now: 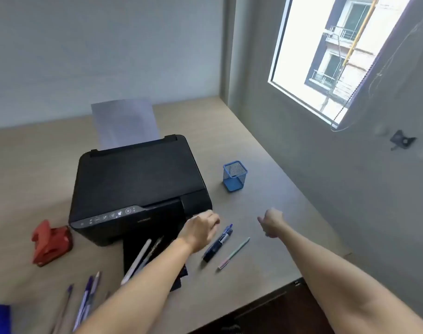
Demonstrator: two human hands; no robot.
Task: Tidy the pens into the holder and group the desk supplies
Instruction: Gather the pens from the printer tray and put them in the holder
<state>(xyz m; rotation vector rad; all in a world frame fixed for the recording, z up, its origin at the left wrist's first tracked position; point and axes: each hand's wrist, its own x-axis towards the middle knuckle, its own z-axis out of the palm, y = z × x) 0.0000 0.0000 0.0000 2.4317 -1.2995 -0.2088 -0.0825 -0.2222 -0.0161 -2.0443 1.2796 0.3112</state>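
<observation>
Although both hands are out over the desk [265,145], nothing looks tidied yet: the blue mesh holder [235,175] stands empty, as far as its mesh shows, right of the printer [139,186]. The left hand [200,229] and right hand [273,221] are curled loosely, and neither seems to hold anything, though their fingers are turned away. A dark marker [217,244] and a pale pen [234,253] lie just beside the left hand. A white pen [137,261] rests on the printer's tray, and more pens [85,300] lie near the front edge. A red hole punch [51,242] sits left of the printer, which stands between the scattered pens and the holder.
</observation>
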